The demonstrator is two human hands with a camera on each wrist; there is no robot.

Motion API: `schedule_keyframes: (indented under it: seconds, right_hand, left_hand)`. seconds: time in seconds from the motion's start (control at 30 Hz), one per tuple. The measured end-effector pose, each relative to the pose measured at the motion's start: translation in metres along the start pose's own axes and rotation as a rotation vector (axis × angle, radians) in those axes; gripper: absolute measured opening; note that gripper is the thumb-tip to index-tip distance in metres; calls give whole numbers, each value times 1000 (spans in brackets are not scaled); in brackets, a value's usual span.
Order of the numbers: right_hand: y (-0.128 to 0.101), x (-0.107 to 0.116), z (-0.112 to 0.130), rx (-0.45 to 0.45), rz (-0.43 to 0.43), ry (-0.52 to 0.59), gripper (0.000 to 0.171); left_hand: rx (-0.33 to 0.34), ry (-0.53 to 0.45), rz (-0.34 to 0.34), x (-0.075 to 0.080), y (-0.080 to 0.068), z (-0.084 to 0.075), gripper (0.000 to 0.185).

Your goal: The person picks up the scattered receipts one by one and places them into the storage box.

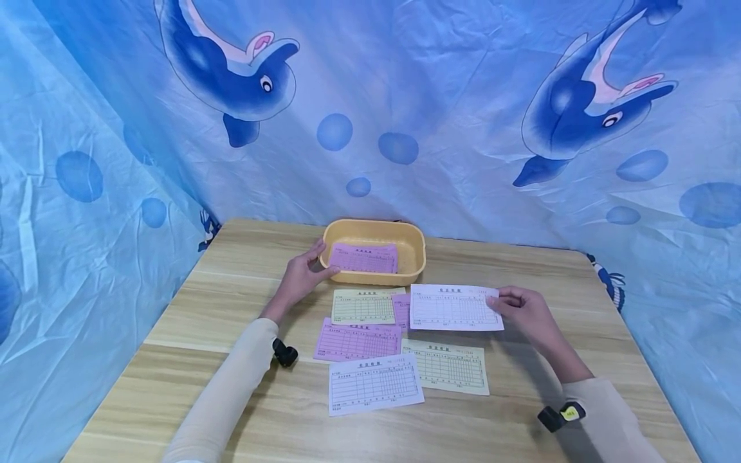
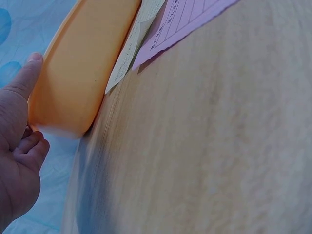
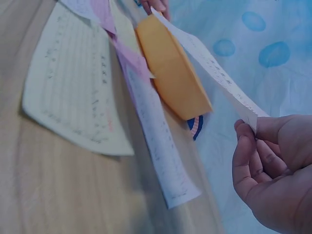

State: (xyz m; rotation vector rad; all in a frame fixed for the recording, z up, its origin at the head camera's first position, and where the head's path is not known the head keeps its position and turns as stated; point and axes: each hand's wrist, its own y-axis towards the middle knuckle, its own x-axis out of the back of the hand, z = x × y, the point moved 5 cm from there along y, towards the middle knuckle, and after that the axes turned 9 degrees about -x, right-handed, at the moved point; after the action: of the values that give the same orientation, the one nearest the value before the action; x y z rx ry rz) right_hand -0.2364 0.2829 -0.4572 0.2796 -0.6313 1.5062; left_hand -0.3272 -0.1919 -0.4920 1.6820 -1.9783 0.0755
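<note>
One white ruled slip (image 1: 456,307), pinched by the right hand (image 1: 523,312), hovers just before the yellow tray (image 1: 412,247) gripped by the left hand (image 1: 301,276), above a wooden table (image 1: 173,360) and dolphin-print backdrop (image 1: 405,96).

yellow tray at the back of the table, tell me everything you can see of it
The yellow tray is a shallow oblong basin with rounded corners and a rolled rim, plastic by its look. It sits upright on the wooden table behind the spread forms. A pink printed form lies inside it. The left hand holds its near left corner, thumb on the rim. A yellow form lies just in front of its near wall. The right hand does not touch it.
</note>
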Motion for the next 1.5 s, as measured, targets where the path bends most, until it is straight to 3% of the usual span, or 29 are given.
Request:
schedule_keyframes:
  seconds: [0.23, 0.57, 1.0, 1.5]
  right_hand:
    - [10, -5, 18, -9, 10, 24, 46]
    - [21, -12, 55, 9, -61, 90, 51]
    - [50, -33, 91, 22, -73, 193, 40]
    - [89, -68, 120, 58, -15, 311, 34]
  left_hand:
    - [-10, -5, 3, -1, -1, -1, 88]
    - [-2, -11, -8, 0, -2, -3, 87]
    - [-20, -25, -9, -1, -1, 0, 86]
    - [3, -2, -16, 0, -1, -2, 88]
